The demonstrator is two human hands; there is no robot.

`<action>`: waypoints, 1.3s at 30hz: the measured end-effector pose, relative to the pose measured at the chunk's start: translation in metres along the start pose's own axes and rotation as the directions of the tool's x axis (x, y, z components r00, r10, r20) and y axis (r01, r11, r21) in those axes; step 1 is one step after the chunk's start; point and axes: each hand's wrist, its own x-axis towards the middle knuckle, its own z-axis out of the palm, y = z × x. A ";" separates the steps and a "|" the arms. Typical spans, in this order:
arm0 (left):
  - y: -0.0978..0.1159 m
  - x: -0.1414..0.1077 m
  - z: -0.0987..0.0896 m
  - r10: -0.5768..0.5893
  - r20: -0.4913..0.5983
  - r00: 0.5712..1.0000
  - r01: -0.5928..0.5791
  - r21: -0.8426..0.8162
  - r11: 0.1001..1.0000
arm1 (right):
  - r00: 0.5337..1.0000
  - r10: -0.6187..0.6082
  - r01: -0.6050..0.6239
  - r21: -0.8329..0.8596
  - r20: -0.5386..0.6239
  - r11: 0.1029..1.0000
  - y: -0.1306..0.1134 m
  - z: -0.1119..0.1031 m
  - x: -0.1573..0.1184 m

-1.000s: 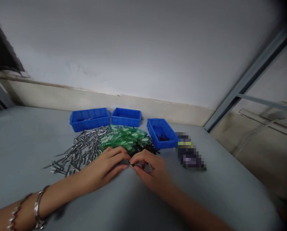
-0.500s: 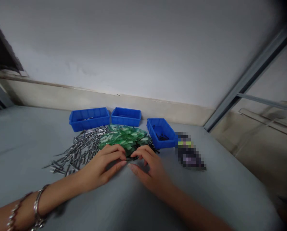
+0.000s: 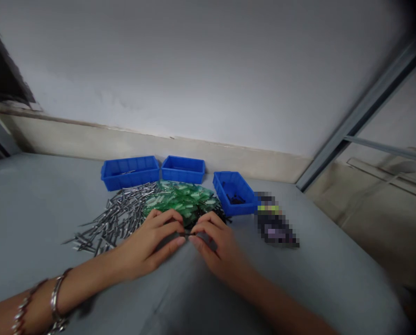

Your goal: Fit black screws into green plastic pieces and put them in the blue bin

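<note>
My left hand (image 3: 155, 239) and my right hand (image 3: 216, 239) meet nearly fingertip to fingertip at the front edge of a pile. A small dark piece (image 3: 188, 234) shows between them, too small to name, with the fingers of both hands pinched at its ends. Just behind my hands lies a heap of green translucent packets (image 3: 181, 197). Silver nails or screws (image 3: 119, 216) spread to its left, beside my left forearm. Dark screws (image 3: 225, 215) peek out at the heap's right side, behind my right hand.
Two blue bins, one at the left (image 3: 131, 179) holding a few thin pieces and one in the middle (image 3: 183, 176), stand near the wall. A third blue bin (image 3: 225, 197) holds dark screws. Right of it lies a pixelated dark item (image 3: 275, 223) on the grey table (image 3: 319, 260).
My right hand's fingers have closed together towards the thumb. Both hands now pinch at the small dark piece, and their fingertips are a little nearer each other.
</note>
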 end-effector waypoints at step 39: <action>0.002 -0.003 -0.001 0.072 -0.011 0.997 -0.070 0.121 0.990 | 0.999 -0.017 0.018 -0.036 0.045 0.999 0.000 0.001 -0.001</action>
